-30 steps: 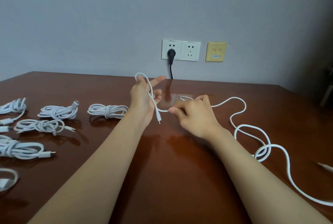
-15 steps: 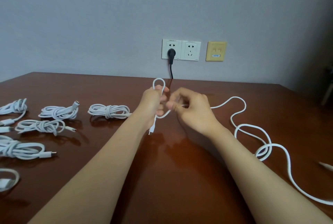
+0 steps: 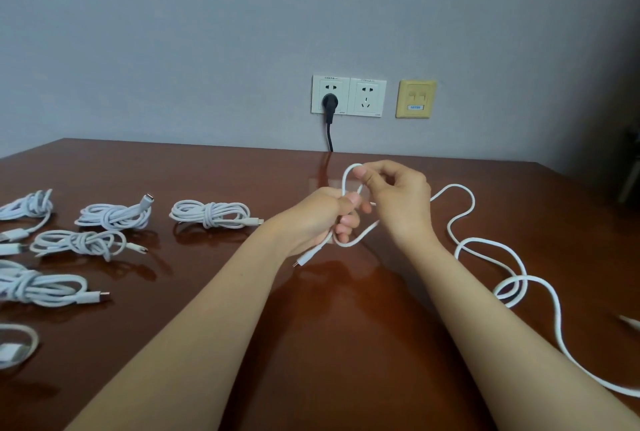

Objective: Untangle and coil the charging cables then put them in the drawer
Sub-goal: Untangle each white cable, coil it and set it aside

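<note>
A long white charging cable (image 3: 485,243) snakes loosely over the right side of the brown table (image 3: 311,309). My left hand (image 3: 322,219) grips its near end in a fist above the table's middle, and the plug (image 3: 306,259) hangs out below the fist. A small loop of the same cable stands up above that fist. My right hand (image 3: 398,198) pinches the top of this loop between thumb and fingers. Several coiled white cables lie at the left, the closest one (image 3: 211,214) just left of my left wrist.
Other coiled cables (image 3: 114,215) (image 3: 76,243) (image 3: 41,288) fill the table's left part. On the wall behind are two white sockets (image 3: 348,96), a black plug (image 3: 329,104) with its cord, and a yellow data outlet (image 3: 415,99). No drawer is in view.
My left hand closed from spread fingers into a fist on the cable. My right hand rose from the table level to pinch the loop's top, and a second lower loop formed.
</note>
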`<state>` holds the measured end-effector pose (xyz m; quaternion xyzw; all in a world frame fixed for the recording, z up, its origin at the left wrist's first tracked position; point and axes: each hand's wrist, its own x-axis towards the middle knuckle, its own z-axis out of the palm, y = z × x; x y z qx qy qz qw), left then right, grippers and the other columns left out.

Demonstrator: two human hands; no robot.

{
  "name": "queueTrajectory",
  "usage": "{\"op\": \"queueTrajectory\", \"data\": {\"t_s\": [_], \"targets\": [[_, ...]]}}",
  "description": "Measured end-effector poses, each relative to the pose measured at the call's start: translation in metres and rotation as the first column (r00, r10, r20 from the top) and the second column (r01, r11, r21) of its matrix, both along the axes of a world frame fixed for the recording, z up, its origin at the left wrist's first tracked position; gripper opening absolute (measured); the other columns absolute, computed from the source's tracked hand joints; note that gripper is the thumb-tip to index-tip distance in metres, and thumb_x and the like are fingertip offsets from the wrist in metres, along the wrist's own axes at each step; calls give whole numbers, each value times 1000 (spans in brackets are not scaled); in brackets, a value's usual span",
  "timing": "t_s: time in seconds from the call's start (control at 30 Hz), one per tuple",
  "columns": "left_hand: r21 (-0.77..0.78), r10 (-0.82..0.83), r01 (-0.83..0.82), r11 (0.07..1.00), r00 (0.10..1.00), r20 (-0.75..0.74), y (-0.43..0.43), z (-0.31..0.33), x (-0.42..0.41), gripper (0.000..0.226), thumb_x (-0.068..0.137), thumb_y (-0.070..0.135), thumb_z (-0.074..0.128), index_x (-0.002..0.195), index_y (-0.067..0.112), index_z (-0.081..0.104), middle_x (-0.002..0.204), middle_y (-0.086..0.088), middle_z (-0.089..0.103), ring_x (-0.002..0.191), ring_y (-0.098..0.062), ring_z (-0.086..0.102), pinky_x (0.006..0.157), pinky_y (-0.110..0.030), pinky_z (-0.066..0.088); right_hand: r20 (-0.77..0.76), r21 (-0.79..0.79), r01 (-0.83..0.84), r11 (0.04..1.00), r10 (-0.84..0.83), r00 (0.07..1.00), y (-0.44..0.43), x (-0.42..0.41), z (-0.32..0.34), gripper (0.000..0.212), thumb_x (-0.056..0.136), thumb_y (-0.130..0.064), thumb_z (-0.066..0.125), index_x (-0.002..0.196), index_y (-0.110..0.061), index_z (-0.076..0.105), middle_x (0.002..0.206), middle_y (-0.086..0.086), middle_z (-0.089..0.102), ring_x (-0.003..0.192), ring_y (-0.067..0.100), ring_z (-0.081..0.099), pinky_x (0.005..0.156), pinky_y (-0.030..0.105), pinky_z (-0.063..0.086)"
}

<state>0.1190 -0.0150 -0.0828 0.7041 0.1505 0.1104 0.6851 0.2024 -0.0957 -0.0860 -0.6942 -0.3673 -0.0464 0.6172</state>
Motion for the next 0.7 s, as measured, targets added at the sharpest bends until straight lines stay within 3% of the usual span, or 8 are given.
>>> {"op": "queueTrajectory", "data": {"t_s": [0.13, 0.2, 0.27, 0.33, 0.47, 0.57, 0.7], "targets": [[-41, 10, -10, 999, 1000, 15, -3, -1, 1, 37, 103, 15, 26, 70, 10, 42, 42, 7, 30, 36, -5, 25, 38, -14, 29, 27, 25, 2, 1000, -3, 1000, 0, 0, 2, 21, 86, -24, 64, 68, -34, 63, 66, 0, 63, 58, 7, 49, 60, 20, 42], [-73, 71, -66, 995, 995, 68, -5, 1, 3, 38, 102, 9, 24, 67, 12, 39, 42, 8, 27, 34, -4, 20, 36, -14, 21, 49, 8, -22, 1000, 22, 999, 2, 1, 2, 19, 88, -26, 61, 72, -36, 61, 61, -6, 62, 61, 11, 54, 68, 28, 47], [-158, 170, -147, 976, 975, 145, -1, 4, 3, 37, 96, -1, 21, 67, 13, 39, 38, 10, 27, 31, -2, 18, 31, -13, 16, 117, -67, -26, 997, 34, 993, 2, 3, -2, 12, 87, -29, 57, 77, -36, 59, 60, -8, 62, 64, 18, 57, 71, 36, 49], [-294, 289, -218, 931, 930, 225, 8, 8, 1, 37, 92, -5, 18, 67, 14, 38, 35, 10, 27, 28, -1, 18, 28, -12, 14, 224, -173, -23, 985, 62, 973, 0, 3, -5, 10, 88, -28, 55, 82, -35, 57, 63, -1, 63, 66, 24, 58, 71, 35, 46], [-471, 463, -303, 829, 844, 271, 31, 14, -9, 40, 102, 10, 17, 68, 16, 36, 35, 11, 26, 27, -1, 16, 28, -13, 11, 257, -287, -102, 952, 179, 950, -4, 3, -9, 32, 88, -32, 54, 56, -28, 52, 53, 6, 51, 58, 23, 49, 63, 34, 41], [-378, 538, -440, 814, 817, 208, 36, 16, -10, 40, 103, 14, 21, 67, 17, 37, 33, 11, 26, 25, -2, 16, 28, -14, 12, 242, -324, -124, 938, 208, 948, -9, 7, -2, 41, 86, -23, 58, 48, -19, 44, 50, -4, 37, 55, 12, 35, 56, 27, 30], [-11, 574, -575, 818, 814, 89, 27, 14, -4, 36, 100, 13, 30, 66, 16, 43, 33, 9, 35, 30, -8, 30, 32, -12, 20, 86, -106, -297, 949, 307, 948, -14, 6, 16, 33, 81, -20, 59, 51, -17, 47, 48, -4, 38, 44, 1, 30, 49, 16, 25]]}}
